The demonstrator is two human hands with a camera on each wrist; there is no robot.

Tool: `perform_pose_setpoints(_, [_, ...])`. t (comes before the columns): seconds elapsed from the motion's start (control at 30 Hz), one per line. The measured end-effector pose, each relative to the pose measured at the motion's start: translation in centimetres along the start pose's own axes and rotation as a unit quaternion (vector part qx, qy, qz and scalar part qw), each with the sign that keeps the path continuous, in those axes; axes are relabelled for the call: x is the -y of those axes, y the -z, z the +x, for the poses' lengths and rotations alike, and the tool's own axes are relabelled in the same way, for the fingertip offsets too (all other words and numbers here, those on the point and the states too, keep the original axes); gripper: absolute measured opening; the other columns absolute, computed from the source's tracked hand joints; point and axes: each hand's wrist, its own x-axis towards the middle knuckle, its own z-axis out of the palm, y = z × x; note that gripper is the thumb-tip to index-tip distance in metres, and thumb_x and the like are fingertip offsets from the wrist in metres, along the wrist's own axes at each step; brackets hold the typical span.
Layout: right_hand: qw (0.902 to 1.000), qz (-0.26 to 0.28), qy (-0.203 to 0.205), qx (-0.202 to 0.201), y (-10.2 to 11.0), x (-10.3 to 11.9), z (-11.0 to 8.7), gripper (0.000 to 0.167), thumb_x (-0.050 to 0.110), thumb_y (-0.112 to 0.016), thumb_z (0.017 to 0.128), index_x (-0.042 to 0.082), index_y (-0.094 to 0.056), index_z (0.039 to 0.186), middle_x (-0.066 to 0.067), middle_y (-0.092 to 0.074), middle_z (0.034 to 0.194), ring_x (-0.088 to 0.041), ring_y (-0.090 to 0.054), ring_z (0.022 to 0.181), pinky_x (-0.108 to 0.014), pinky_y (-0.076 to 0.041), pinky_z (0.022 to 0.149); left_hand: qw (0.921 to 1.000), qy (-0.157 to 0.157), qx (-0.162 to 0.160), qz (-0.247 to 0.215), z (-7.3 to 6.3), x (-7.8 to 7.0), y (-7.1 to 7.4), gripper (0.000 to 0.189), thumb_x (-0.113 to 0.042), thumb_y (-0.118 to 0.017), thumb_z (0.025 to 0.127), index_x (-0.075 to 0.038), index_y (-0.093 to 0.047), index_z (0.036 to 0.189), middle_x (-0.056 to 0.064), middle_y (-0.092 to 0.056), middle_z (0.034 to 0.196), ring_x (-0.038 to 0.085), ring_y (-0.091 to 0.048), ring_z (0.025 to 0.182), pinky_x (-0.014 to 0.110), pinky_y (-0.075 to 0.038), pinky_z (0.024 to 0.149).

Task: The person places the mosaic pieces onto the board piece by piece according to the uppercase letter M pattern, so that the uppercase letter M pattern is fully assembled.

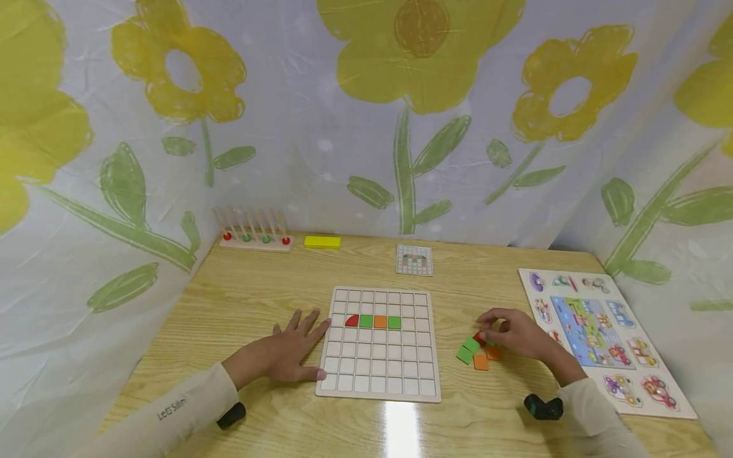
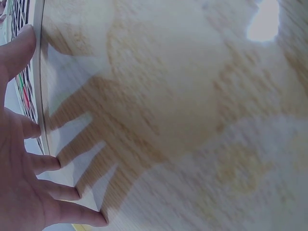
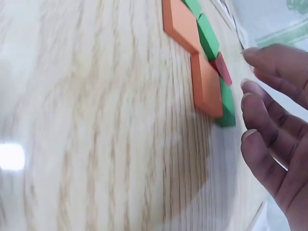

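Observation:
My left hand (image 1: pixel 289 353) lies with fingers spread at the left edge of a white grid board (image 1: pixel 378 399), its thumb over the lower left border. In the left wrist view, fingertips (image 2: pixel 70 192) rest on the table along that edge. One board row carries a red quarter-round piece (image 1: pixel 352 320), a green square (image 1: pixel 366 321), an orange square (image 1: pixel 380 322) and another green square (image 1: pixel 394 322). To the right, my right hand (image 1: pixel 518 334) hovers over loose tiles, fingers bent loosely and apart. Below its fingertips are a red piece (image 3: pixel 222 69), orange tiles (image 3: pixel 206 86) and green tiles (image 3: pixel 208 37).
A small pattern card (image 1: pixel 415 260) lies behind the board. Farther left stand a yellow block (image 1: pixel 322 242) and a pegged wooden stand (image 1: pixel 256 244) with red and green beads. A picture puzzle board (image 1: pixel 595 331) lies right of my right hand, beside the curtain.

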Motion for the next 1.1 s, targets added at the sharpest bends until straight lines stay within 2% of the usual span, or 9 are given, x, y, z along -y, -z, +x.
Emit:
perform_pose_setpoints(0.1, [0.9999, -0.007, -0.003, 0.008, 0.2, -0.2, -0.4, 0.029, 0.018, -0.074, 0.092, 0.007, -0.069, 0.118, -0.010, -0.068, 0.106, -0.005, -0.057, 0.069, -0.024, -0.049, 0.061, 1.0000, 0.000, 0.001, 0.001, 0.0, 0.0, 0.1, 0.102, -0.072, -0.053, 0.091, -0.011, -0.013, 0.163, 0.026, -0.006, 0.166, 0.061, -0.008, 0.146, 0.083, -0.026, 0.098])
perform_pose_setpoints(0.27, [0.9993, -0.030, 0.014, 0.020, 0.1, -0.4, -0.4, 0.032, 0.018, -0.077, 0.090, 0.007, -0.070, 0.118, -0.010, -0.068, 0.108, -0.005, -0.058, 0.079, -0.025, -0.051, 0.067, 1.0000, 0.001, 0.000, -0.003, -0.1, -0.1, 0.3, 0.102, -0.071, -0.054, 0.091, -0.011, -0.014, 0.162, 0.027, -0.007, 0.166, 0.062, -0.008, 0.146, 0.084, -0.026, 0.098])
perform_pose_setpoints(0.5, [0.9983, -0.045, 0.020, 0.032, 0.0, -0.4, 0.0, 0.029, 0.016, -0.074, 0.092, 0.006, -0.072, 0.119, -0.007, -0.068, 0.105, -0.003, -0.053, 0.073, -0.024, -0.048, 0.064, 1.0000, -0.002, 0.001, -0.005, -0.2, -0.4, 0.5, 0.101, -0.070, -0.055, 0.091, -0.010, -0.014, 0.162, 0.027, -0.007, 0.166, 0.062, -0.008, 0.146, 0.084, -0.026, 0.098])
perform_pose_setpoints(1.1, [0.9982, -0.054, 0.013, 0.023, -0.3, -0.1, 0.6, 0.030, 0.017, -0.073, 0.092, 0.005, -0.072, 0.119, -0.004, -0.069, 0.103, -0.005, -0.053, 0.076, -0.024, -0.048, 0.067, 1.0000, 0.006, 0.003, -0.006, -0.1, -0.3, 0.3, 0.102, -0.072, -0.054, 0.090, -0.011, -0.014, 0.162, 0.026, -0.006, 0.166, 0.061, -0.008, 0.147, 0.083, -0.026, 0.098])
